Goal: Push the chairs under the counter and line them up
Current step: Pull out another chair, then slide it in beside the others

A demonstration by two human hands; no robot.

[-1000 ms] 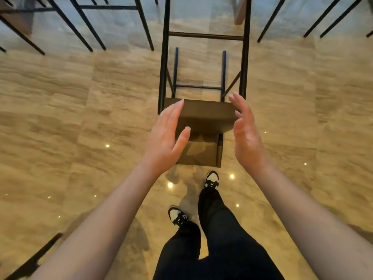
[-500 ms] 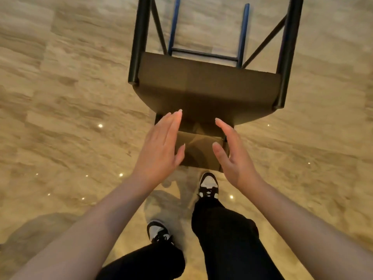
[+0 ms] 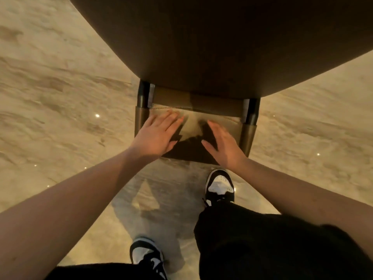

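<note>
A brown bar chair fills the top of the head view; its wide seat (image 3: 222, 47) is dark and close to the camera. Its low padded backrest (image 3: 193, 116) sits just below, between two black posts. My left hand (image 3: 157, 134) lies flat on the left half of the backrest, fingers straight and spread. My right hand (image 3: 224, 144) lies on the right half in the same way. Neither hand curls round anything. The chair's legs and the counter are out of view.
Polished beige marble floor (image 3: 60, 87) spreads on both sides of the chair. My right shoe (image 3: 219, 186) stands right behind the backrest, and my left shoe (image 3: 147, 253) is farther back.
I have stepped up to the chair, which now looms much larger. Both hands dropped from beside the seat onto the backrest. The chair legs and the other chairs left the view.
</note>
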